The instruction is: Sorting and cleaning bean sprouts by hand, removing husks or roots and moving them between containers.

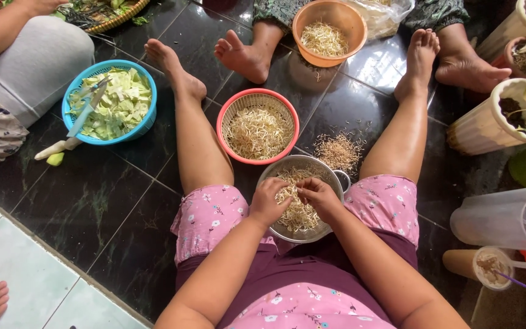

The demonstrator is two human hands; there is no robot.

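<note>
Down between the knees, the left hand point(268, 203) and the right hand point(319, 196) met over a metal strainer point(331, 176) of bean sprouts point(298, 213), fingers pinched narrowly on a few sprouts held between them just above the heap. Beyond it sat a pink basket point(225, 116) of sprouts, with a small pile of trimmings point(338, 150) on the dark tiles beside it.

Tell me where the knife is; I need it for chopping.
In the head view, far left: the knife rests across the blue basket of cut cabbage, its handle poking over the rim onto the dark floor.
</note>
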